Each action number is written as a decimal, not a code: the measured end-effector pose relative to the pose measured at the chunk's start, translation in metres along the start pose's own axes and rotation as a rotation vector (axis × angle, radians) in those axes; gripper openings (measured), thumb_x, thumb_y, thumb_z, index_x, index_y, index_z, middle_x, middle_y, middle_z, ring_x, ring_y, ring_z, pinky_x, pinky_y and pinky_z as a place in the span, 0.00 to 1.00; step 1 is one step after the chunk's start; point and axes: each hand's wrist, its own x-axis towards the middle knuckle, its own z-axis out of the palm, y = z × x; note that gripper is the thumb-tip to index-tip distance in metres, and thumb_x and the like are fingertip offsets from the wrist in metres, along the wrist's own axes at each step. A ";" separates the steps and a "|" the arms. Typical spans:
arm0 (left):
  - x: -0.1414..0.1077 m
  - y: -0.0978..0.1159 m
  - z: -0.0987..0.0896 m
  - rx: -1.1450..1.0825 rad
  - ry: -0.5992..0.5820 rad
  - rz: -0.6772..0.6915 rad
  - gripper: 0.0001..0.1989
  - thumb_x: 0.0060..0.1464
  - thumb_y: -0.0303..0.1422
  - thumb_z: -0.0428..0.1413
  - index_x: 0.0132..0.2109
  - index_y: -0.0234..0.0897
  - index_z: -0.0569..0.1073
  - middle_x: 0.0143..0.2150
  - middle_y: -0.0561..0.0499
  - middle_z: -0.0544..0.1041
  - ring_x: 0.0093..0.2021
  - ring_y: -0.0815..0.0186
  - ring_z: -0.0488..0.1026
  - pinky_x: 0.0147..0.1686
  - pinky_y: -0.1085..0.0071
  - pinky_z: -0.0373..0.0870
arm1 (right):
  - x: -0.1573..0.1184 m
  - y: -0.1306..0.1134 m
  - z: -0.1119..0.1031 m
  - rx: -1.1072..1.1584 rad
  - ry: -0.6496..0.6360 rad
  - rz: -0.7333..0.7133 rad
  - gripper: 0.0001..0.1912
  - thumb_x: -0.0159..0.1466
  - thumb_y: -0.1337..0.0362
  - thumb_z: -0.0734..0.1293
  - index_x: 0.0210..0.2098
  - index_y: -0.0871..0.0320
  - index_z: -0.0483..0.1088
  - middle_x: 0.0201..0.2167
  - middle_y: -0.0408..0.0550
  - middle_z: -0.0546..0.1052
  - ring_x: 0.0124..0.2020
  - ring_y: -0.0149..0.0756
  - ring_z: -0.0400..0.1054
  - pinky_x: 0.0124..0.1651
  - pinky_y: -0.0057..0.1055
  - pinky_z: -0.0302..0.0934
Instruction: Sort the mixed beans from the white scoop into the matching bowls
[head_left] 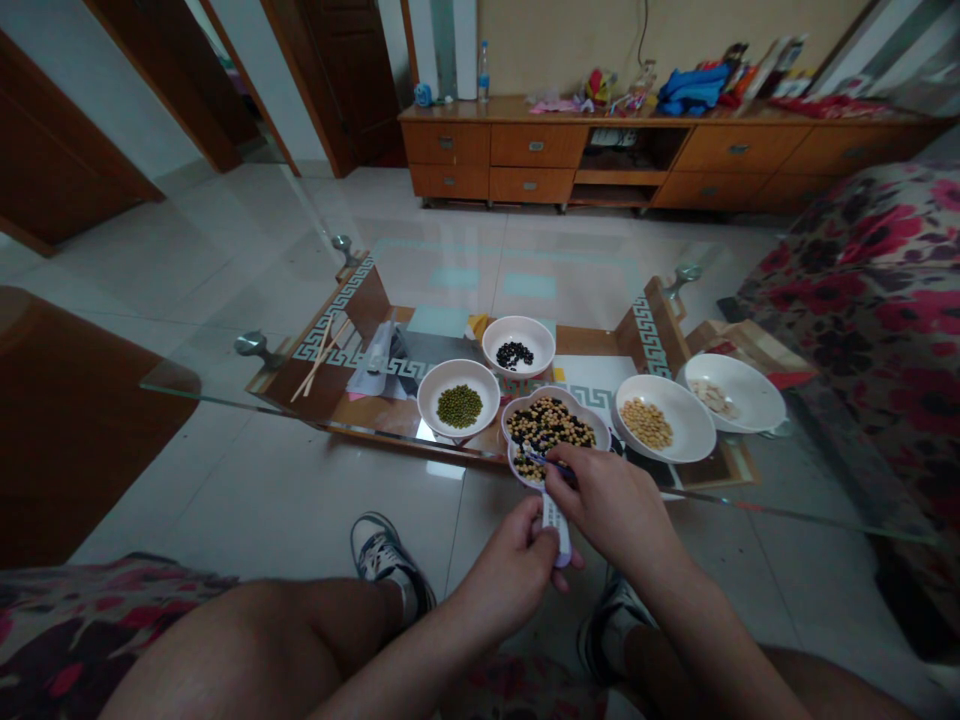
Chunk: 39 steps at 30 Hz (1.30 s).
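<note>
My left hand (521,555) is closed around the pale, labelled handle (555,528) of a flower-shaped dish (589,408). Mixed black and yellow beans (551,422) fill much of that dish, at the table's near edge. In my right hand (607,500), thumb and fingers pinch a slim bluish tool like tweezers (553,463). Its tip is down among the beans at the dish's near left; a small pale bit shows there, too small to name. Around the dish stand white bowls: green beans (459,407), black beans (514,355) and yellow beans (646,424).
A further white bowl (754,400) with pale flat pieces stands at the right. Chopsticks (315,365) and a clear plastic bag (379,360) show at the left of the glass table (225,375). Beyond is a low wooden cabinet (536,147); a floral-covered seat (885,260) is at right.
</note>
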 end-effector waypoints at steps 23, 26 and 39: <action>-0.001 0.004 0.001 0.004 0.004 0.001 0.14 0.57 0.31 0.45 0.49 0.33 0.65 0.30 0.52 0.71 0.24 0.71 0.66 0.27 0.75 0.60 | 0.004 -0.003 -0.004 -0.014 -0.044 -0.005 0.11 0.66 0.60 0.59 0.34 0.53 0.72 0.29 0.44 0.79 0.30 0.35 0.72 0.28 0.29 0.45; -0.003 0.007 0.002 -0.001 0.003 0.001 0.14 0.58 0.31 0.45 0.49 0.33 0.65 0.30 0.52 0.71 0.25 0.71 0.66 0.28 0.74 0.61 | 0.003 -0.005 -0.003 -0.017 -0.047 -0.003 0.10 0.66 0.60 0.59 0.35 0.53 0.72 0.30 0.44 0.79 0.30 0.35 0.73 0.28 0.29 0.46; -0.001 0.005 0.002 0.015 -0.001 0.018 0.15 0.58 0.29 0.43 0.51 0.31 0.65 0.32 0.51 0.71 0.24 0.71 0.65 0.27 0.74 0.61 | -0.003 -0.001 0.001 0.027 -0.014 0.005 0.12 0.67 0.61 0.58 0.39 0.53 0.73 0.33 0.45 0.80 0.33 0.35 0.74 0.29 0.28 0.50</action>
